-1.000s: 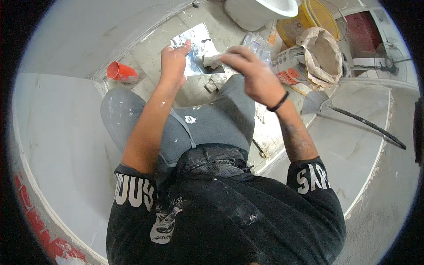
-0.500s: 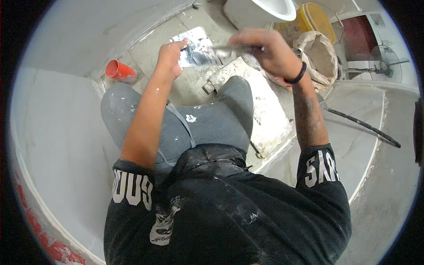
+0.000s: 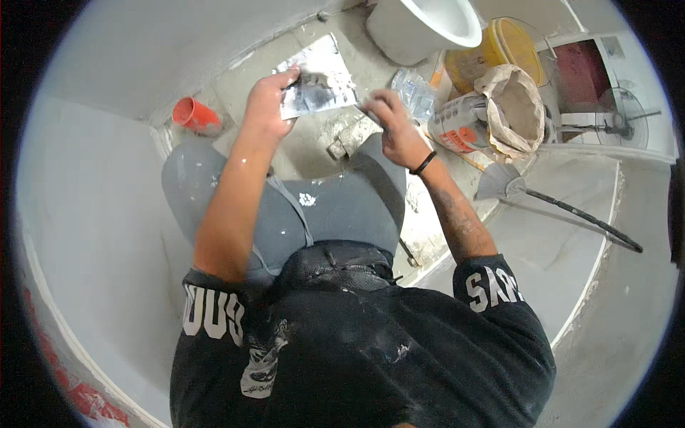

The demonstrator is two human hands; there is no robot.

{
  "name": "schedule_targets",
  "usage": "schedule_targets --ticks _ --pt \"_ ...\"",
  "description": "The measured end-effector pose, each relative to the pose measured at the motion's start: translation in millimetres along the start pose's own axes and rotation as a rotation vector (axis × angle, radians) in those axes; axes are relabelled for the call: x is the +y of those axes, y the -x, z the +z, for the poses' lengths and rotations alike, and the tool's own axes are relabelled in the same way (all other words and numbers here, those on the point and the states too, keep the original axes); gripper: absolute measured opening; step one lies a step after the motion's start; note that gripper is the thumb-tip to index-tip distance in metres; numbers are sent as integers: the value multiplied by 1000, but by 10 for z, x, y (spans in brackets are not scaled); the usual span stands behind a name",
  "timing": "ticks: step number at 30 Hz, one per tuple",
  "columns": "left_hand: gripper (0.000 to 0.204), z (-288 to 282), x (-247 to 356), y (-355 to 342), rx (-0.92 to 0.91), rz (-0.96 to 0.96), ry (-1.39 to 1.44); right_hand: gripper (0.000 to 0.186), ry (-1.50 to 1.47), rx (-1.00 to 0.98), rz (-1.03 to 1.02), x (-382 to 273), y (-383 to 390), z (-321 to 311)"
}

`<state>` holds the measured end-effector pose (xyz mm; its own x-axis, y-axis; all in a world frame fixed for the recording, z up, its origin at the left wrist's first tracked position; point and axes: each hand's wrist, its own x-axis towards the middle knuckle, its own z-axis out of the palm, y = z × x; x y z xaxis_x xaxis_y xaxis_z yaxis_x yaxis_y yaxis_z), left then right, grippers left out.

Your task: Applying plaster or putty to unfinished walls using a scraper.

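Plate: flat, shiny, silver metal plate (image 3: pixel 312 98), roughly rectangular, smeared with white paste (image 3: pixel 331 64), raised over the floor in front of the wearer's knees.
Left hand: bare left hand (image 3: pixel 268 107) at the plate's left edge, pinching it, with the thumb lying on the upper face and the other fingers mostly hidden beneath.
Right hand: bare right hand (image 3: pixel 401 135) with a black wristband (image 3: pixel 424 162), just beside the plate's lower right corner; its fingers are curled close together, and something thin and dark shows at their tips, but blur hides whether they hold it.
Wearer: black T-shirt (image 3: pixel 349 349) and grey trousers (image 3: pixel 325 214), both flecked with white, on the near side of the plate; knees bent and spread.
Left of plate: orange-red plastic cup (image 3: pixel 203 120) on the pale floor.
Beyond plate, to its right: deep white plastic basin (image 3: pixel 399 32) and, farther right, a stained yellow plastic bucket (image 3: pixel 492 50).
Right of plate: crumpled clear plastic (image 3: pixel 415 94), then a printed sack (image 3: pixel 457 123) with its paper mouth open.
Right of plate, nearer the wearer: grey-bristled brush (image 3: pixel 499 183) with a long black handle, and a pale, paste-covered board (image 3: pixel 426 222) beside the right thigh.
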<state>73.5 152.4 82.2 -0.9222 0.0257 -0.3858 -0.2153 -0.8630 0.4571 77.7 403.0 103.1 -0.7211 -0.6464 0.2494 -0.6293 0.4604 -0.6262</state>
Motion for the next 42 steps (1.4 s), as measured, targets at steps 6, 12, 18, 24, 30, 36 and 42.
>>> schedule_targets --ticks 6,12,18,24,30,36,42 --pt "22 409 156 171 1 203 -147 70 -1324 419 457 105 129 -198" --pt "21 309 -18 110 110 161 -327 37 -251 424 82 -330 -37 -865" --pt "18 217 -237 147 55 45 -399 38 264 -139 -130 -657 -226 -545" --pt "15 281 -259 44 105 20 -509 33 291 -315 -210 -424 -331 -375" --pt "16 72 51 -267 259 118 -440 33 80 -513 -258 -277 -587 -459" --pt "28 80 240 423 351 277 -40 51 -499 -313 152 613 -212 -344" --pt "25 -134 574 746 128 305 -14 52 -1976 303 385 1339 160 719"
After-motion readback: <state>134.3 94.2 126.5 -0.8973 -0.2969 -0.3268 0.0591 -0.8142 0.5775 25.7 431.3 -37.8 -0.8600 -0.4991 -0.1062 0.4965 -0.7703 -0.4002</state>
